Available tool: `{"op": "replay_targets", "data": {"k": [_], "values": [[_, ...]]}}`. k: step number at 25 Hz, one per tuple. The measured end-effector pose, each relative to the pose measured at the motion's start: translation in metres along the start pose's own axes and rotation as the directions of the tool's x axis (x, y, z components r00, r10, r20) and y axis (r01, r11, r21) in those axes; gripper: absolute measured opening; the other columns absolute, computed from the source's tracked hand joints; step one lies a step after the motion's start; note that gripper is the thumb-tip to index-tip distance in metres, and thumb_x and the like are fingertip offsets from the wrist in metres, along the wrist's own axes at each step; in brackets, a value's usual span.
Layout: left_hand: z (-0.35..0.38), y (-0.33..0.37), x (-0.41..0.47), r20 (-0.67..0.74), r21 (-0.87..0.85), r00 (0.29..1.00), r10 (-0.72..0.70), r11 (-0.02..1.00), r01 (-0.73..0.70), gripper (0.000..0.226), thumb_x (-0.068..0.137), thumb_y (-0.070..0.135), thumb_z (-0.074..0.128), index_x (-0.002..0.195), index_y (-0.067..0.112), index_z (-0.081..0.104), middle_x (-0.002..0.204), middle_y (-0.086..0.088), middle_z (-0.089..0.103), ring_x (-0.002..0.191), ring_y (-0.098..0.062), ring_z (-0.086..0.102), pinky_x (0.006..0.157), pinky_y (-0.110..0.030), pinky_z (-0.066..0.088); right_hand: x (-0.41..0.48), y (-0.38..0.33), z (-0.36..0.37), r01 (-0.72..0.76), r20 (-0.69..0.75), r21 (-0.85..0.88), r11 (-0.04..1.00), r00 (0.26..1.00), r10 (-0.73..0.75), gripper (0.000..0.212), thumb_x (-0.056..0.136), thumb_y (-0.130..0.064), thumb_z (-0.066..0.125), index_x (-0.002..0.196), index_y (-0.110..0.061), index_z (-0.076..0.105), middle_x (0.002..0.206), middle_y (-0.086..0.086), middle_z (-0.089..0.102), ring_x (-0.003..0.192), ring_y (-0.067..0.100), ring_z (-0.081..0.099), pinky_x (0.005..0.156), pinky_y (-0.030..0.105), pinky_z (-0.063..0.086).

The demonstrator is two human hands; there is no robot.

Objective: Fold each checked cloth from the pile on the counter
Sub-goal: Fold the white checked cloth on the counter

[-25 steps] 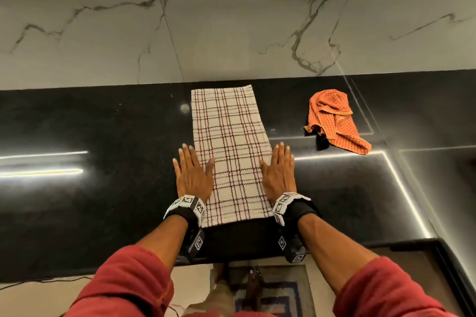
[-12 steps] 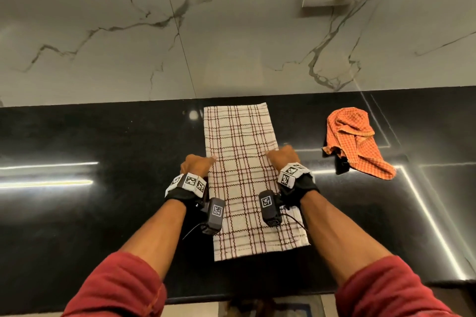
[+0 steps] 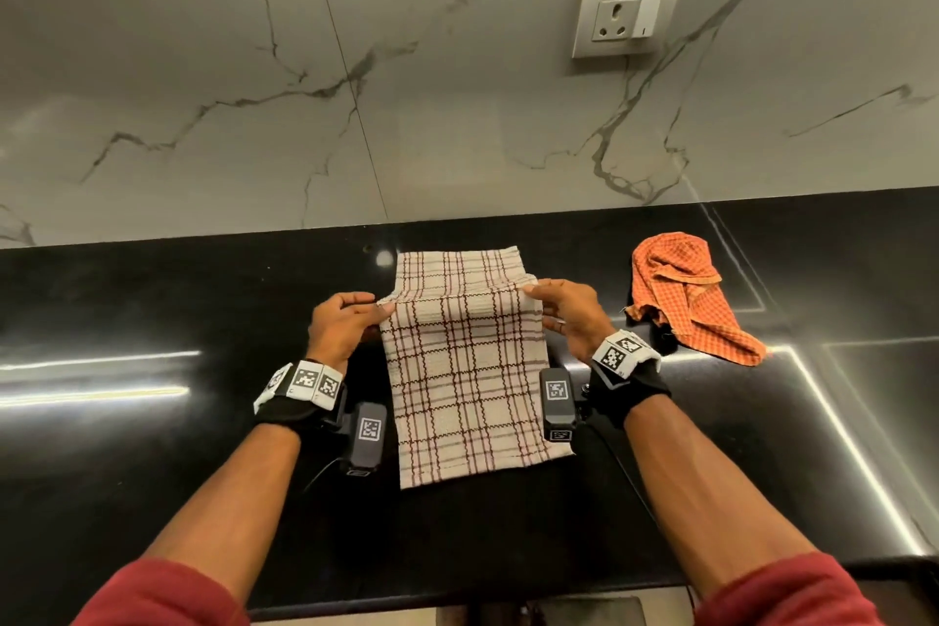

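A cream cloth with dark red checks (image 3: 465, 371) lies as a long strip on the black counter (image 3: 152, 447), in the middle. My left hand (image 3: 345, 325) pinches its left edge and my right hand (image 3: 569, 318) pinches its right edge, both partway up the strip. Between my hands the cloth is raised into a fold line, and the far end still lies flat behind it. An orange checked cloth (image 3: 686, 295) sits crumpled to the right, apart from my hands.
A marble wall with a white socket plate (image 3: 627, 18) rises behind the counter. The counter's front edge runs close to my body. Bright light strips reflect on the counter at left and right.
My hands went from lying flat beside the cloth to gripping its side edges, then moved farther up and lifted a fold. The view tilted upward.
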State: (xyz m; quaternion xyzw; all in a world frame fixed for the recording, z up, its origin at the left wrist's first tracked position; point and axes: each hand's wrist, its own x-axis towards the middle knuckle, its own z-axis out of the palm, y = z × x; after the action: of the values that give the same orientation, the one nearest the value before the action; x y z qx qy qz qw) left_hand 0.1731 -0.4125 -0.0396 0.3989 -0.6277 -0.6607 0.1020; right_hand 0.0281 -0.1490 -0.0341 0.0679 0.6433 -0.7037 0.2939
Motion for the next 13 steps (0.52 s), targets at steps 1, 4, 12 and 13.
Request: {"op": "replay_targets", "data": {"k": [1,4,12,13], "values": [[-0.004,0.011,-0.005,0.043,0.032,0.998,0.041,0.999,-0.042,0.041,0.071,0.009,0.083,0.108,0.012,0.065,0.094,-0.008,0.076,0.090,-0.020,0.073,0.080,-0.034,0.058,-0.005,-0.008,0.000,0.045,0.017,0.006,0.999,0.999,-0.045,0.026,0.084,-0.007,0.071,0.109,-0.007,0.065,0.097,0.010,0.073,0.085,0.021,0.070,0.062,0.027,0.055],[-0.015,0.048,-0.019,0.241,0.113,0.956,0.166,0.974,-0.197,0.049,0.062,0.013,0.082,0.109,0.015,0.068,0.095,0.000,0.077,0.089,-0.010,0.073,0.067,-0.018,0.057,-0.016,-0.037,0.001,0.206,0.082,-0.108,0.973,0.977,-0.198,0.046,0.080,-0.008,0.076,0.122,-0.015,0.058,0.102,0.011,0.071,0.091,0.022,0.071,0.072,0.032,0.057],[-0.026,0.116,-0.018,0.302,0.696,0.881,0.366,0.546,-0.465,0.039,0.069,0.011,0.083,0.107,0.012,0.072,0.097,-0.002,0.073,0.086,-0.008,0.064,0.075,-0.018,0.048,-0.027,-0.091,0.027,0.440,0.187,-0.810,0.387,0.820,-0.541,0.017,0.075,-0.018,0.082,0.088,-0.013,0.073,0.072,-0.002,0.066,0.071,0.015,0.062,0.064,0.025,0.050],[-0.023,0.122,-0.015,0.320,0.733,0.857,0.405,0.467,-0.495,0.039,0.070,0.010,0.083,0.108,0.010,0.072,0.100,-0.005,0.074,0.088,-0.011,0.065,0.079,-0.019,0.049,-0.027,-0.095,0.031,0.424,0.177,-0.830,0.362,0.816,-0.550,0.014,0.075,-0.021,0.081,0.085,-0.016,0.071,0.069,-0.005,0.062,0.069,0.013,0.060,0.061,0.024,0.046]]}}
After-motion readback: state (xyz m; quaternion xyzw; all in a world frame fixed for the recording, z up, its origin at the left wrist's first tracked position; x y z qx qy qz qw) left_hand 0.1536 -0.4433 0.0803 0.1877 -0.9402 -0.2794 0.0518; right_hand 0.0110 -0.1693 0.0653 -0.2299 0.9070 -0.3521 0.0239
